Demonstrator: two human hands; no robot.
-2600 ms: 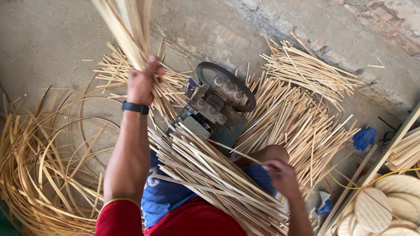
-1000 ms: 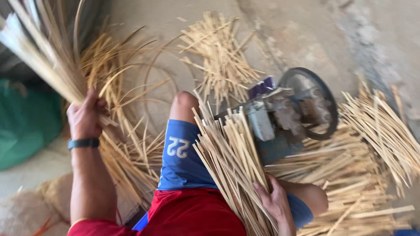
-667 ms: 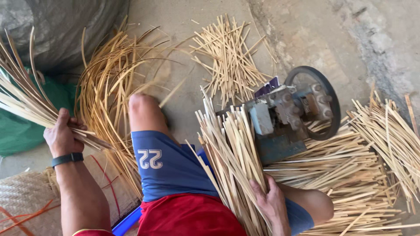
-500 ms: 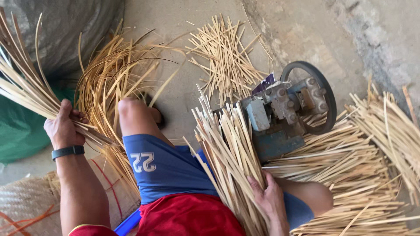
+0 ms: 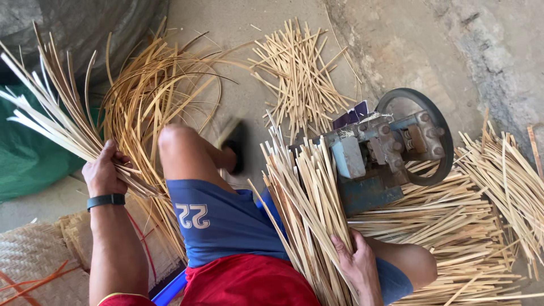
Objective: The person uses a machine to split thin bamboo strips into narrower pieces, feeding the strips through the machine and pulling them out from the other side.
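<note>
My left hand [image 5: 103, 173], with a black band on the wrist, grips a bundle of long pale bamboo strips [image 5: 48, 110] that fans out up and to the left. My right hand [image 5: 358, 266] rests on a thick sheaf of bamboo sticks [image 5: 303, 198] lying across my lap, its far ends pointing toward a small blue-grey machine with a dark wheel [image 5: 385, 153]. My bare left knee [image 5: 175, 141] rises between the two bundles, above blue shorts.
Curled thin bamboo strips [image 5: 153, 85] lie heaped on the concrete floor at upper left. Loose sticks [image 5: 300, 73] are scattered ahead, and more piles [image 5: 481, 204] surround the machine at right. A green sack [image 5: 28, 158] sits far left, and a woven mat [image 5: 34, 266] lies at lower left.
My left hand has swung the strip bundle from overhead out to the left and lowered it. My view turned left. My right hand stayed on the sheaf in my lap.
</note>
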